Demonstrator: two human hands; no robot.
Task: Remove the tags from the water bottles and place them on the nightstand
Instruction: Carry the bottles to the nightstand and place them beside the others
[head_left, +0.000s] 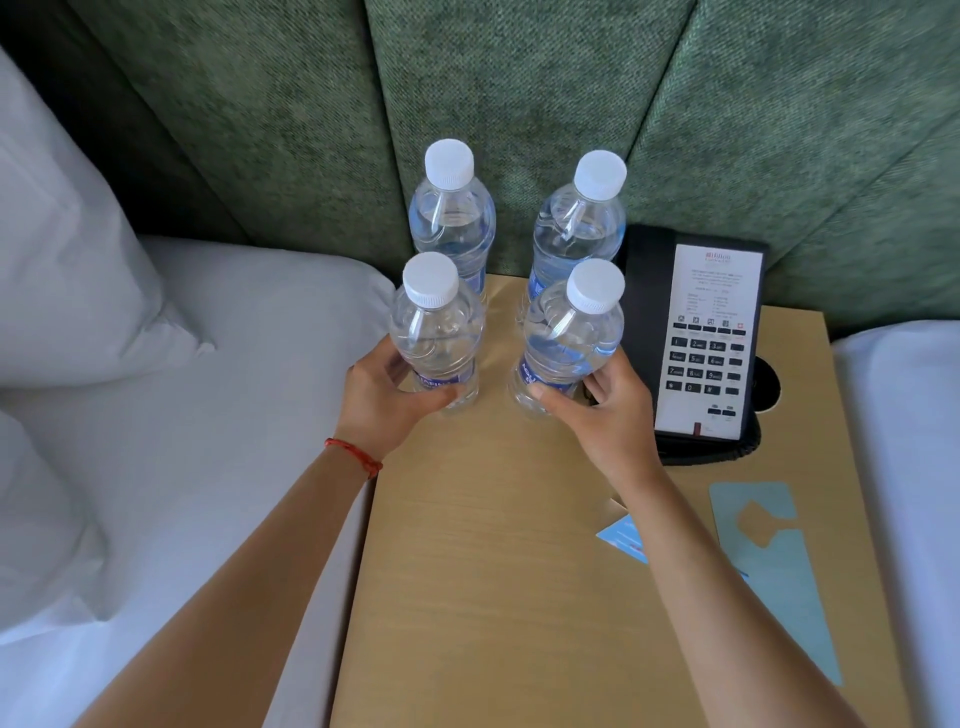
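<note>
Evidently I am near the end of this; all four water bottles stand upright on the nightstand (467, 571), in a loose square towards its back edge, and none that I can see carries a tag on its neck. The left hand (387, 397) curls round the lower body of the front-left bottle (436, 338), thumb across the blue label; the right hand (610, 410) wraps the front-right bottle (571, 343) the same way; both bottles look set down on the wood, though I cannot tell if the hands bear any weight. The rear-left bottle (452, 218) and rear-right bottle (579, 228) stand free, just behind.

A pale blue hanger tag (779, 566) lies flat near the right edge, a small blue card (626, 538) beside it, partly under my right forearm; other tags I cannot see. What remains, I judge, is only letting go.

The bottles are clear ribbed plastic, thin-walled, with ridged white screw caps; the nightstand is smooth light wood-grain; the tag is flat card with a hooked cut-out. A glossy black desk telephone (701, 343) sits just right of the bottles; behind, coarse green upholstered panels (519, 78).
</note>
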